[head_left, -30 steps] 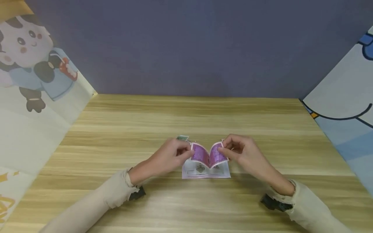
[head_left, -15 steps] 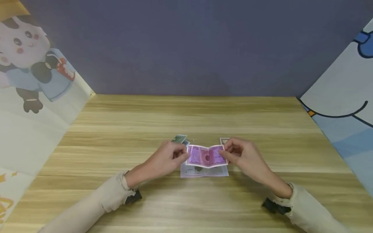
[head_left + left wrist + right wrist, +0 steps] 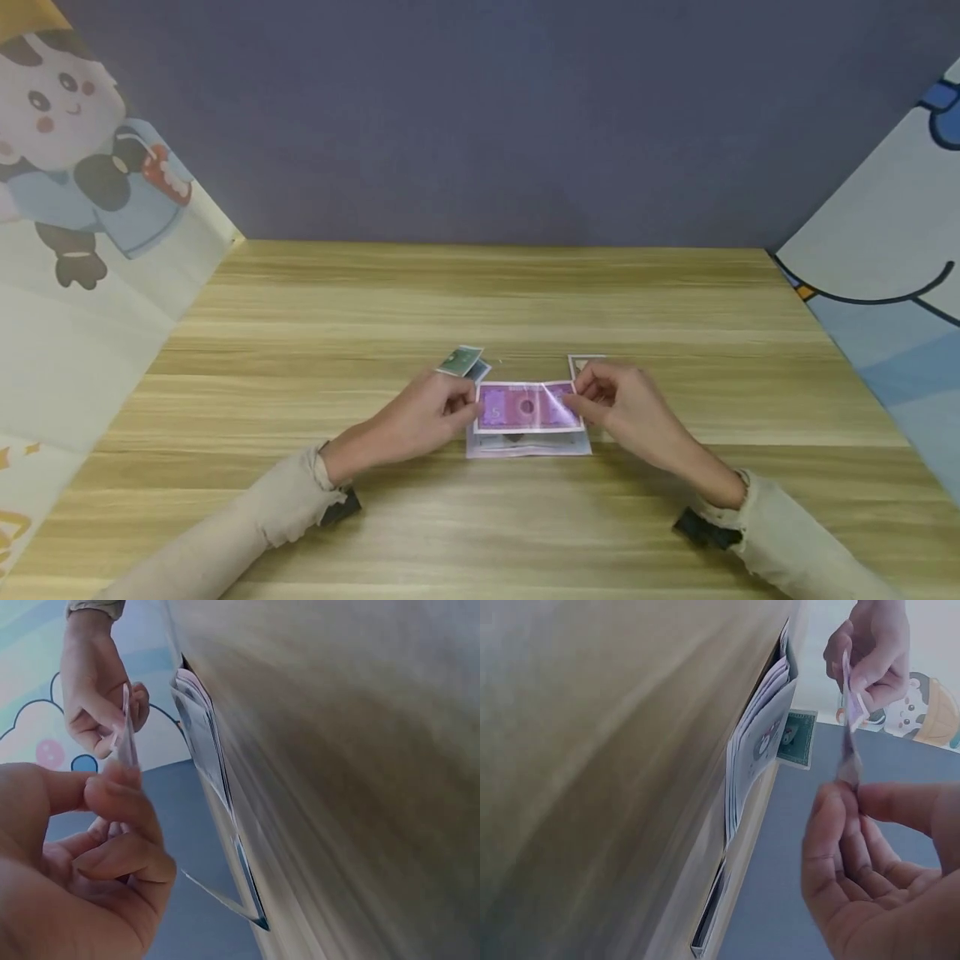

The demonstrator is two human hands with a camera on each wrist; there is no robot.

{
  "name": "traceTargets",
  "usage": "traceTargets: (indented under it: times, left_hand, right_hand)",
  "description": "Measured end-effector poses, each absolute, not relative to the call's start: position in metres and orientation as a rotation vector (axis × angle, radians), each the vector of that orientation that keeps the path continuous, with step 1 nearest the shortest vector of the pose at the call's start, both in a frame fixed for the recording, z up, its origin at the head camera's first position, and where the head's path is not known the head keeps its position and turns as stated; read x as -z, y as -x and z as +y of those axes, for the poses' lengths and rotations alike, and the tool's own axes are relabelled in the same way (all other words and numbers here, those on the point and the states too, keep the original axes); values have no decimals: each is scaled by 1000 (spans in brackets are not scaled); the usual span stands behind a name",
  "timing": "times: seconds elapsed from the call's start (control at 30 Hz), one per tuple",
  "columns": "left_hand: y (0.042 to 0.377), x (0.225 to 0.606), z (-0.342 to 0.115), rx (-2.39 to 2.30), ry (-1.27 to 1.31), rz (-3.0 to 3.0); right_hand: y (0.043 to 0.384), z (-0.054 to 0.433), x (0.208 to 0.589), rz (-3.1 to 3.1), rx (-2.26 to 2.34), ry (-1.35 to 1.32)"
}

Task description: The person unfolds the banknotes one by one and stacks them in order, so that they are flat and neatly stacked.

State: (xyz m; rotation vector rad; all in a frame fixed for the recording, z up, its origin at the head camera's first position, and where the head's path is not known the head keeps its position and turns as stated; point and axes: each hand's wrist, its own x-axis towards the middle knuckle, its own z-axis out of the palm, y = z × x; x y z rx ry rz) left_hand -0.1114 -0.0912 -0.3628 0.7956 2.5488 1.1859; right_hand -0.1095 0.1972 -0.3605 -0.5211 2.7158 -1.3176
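Note:
A purple banknote (image 3: 527,407) with a white border and a 5 on it stretches between both hands in the head view. My left hand (image 3: 420,421) pinches its left end between thumb and fingers. The right end is pinched by my right hand (image 3: 633,417). Below it lies a stack of pale banknotes (image 3: 528,452), partly hidden by the purple one; the right wrist view shows several layers in this stack (image 3: 761,739). A folded green banknote (image 3: 459,359) sticks up just beyond the left hand. Behind the right fingers peeks a white-bordered banknote (image 3: 578,363), mostly covered.
The wood-grain table (image 3: 480,300) runs back to a dark grey-blue panel (image 3: 510,125). Cartoon-printed walls stand at the left (image 3: 97,192) and right (image 3: 885,250). A dark band (image 3: 705,529) sits at the right wrist.
The purple banknote was bent in a V at its middle and is now pulled nearly flat. Both hands have shifted slightly left, still pinching its ends.

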Motion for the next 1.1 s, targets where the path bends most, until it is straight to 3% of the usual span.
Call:
traceTargets:
  times: [0.37,1.1]
  left_hand:
    - [122,374,-89,-938,-850,2514]
    - [116,370,-82,-794,-685,2459]
  right_hand:
    - [121,194,372,2738,970,674]
    - [127,193,372,2646,797,606]
